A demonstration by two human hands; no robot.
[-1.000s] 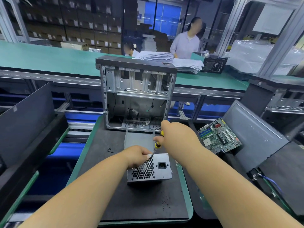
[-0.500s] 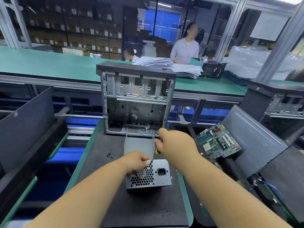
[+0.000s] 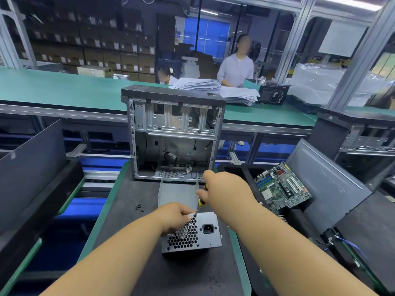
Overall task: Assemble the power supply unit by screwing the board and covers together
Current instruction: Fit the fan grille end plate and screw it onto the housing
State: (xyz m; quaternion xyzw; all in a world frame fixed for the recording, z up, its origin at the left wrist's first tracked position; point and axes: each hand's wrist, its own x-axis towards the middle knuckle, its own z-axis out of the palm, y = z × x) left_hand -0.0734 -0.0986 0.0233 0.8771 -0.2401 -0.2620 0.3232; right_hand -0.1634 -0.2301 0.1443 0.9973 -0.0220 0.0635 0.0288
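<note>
A grey power supply unit (image 3: 205,240) lies on the black mat (image 3: 132,227), its honeycomb fan grille and power socket facing me. My left hand (image 3: 175,216) grips its top left corner, fingers curled over the grille edge. My right hand (image 3: 222,186) holds a yellow-and-black screwdriver (image 3: 201,202), whose tip meets the unit's top edge next to my left fingers. A grey metal cover (image 3: 177,193) extends behind the unit toward the open computer case (image 3: 173,133).
Several small black screws (image 3: 139,207) lie on the mat to the left. A green motherboard (image 3: 282,189) rests in a black tray at right, beside a grey side panel (image 3: 327,178). Dark panels stand at left. Two people work behind the green bench.
Both hands stay on the unit and the screwdriver. My right hand has shifted slightly, while the view has tilted a little.
</note>
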